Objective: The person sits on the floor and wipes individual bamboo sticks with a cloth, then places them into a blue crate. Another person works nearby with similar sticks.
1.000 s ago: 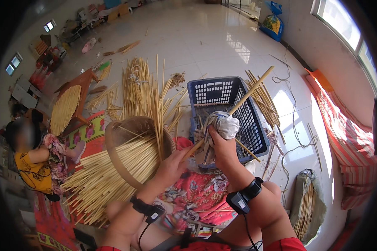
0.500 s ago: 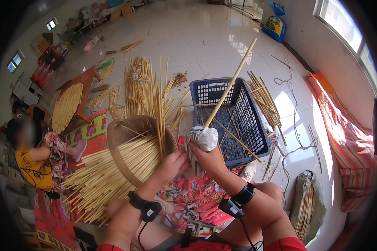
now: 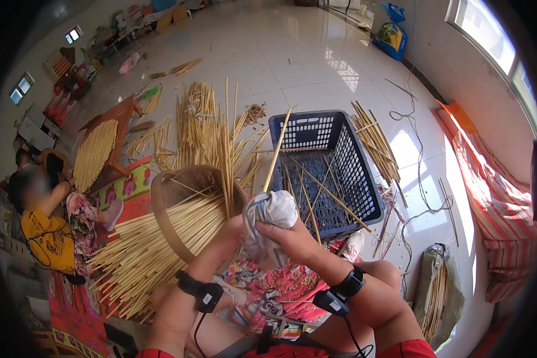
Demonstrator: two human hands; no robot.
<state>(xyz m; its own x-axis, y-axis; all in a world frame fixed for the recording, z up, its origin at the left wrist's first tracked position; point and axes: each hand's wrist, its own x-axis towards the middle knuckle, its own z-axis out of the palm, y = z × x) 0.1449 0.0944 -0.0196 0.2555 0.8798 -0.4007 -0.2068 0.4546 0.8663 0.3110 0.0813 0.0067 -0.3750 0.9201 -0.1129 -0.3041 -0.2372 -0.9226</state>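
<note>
While my right hand closes around a white cloth, one long stick rises out of that cloth toward the upper middle of the frame, tilted a little to the right. The cloth is wrapped on the lower end of the stick, and my fingers are pressed together on this bundle, just below the centre of the picture. My left hand touches the cloth from the left side; if its fingers are pinching or only resting, I cannot tell, because the cloth hides them.

I judge the stick to be light and stiff, but thin, so it may snap if bent hard. Its surface looks smooth and maybe slippery, so the soft cloth gives a better hold. The best place to hold is low, at the wrapped end, with the free part kept straight.

Left of my hands is a round woven basket with many sticks lying across it, spreading to the lower left. Behind the hands, right of centre, stands a blue crate with a few sticks inside. More bundles lie on the tiled floor above. At the left edge another person in a yellow shirt sits.
</note>
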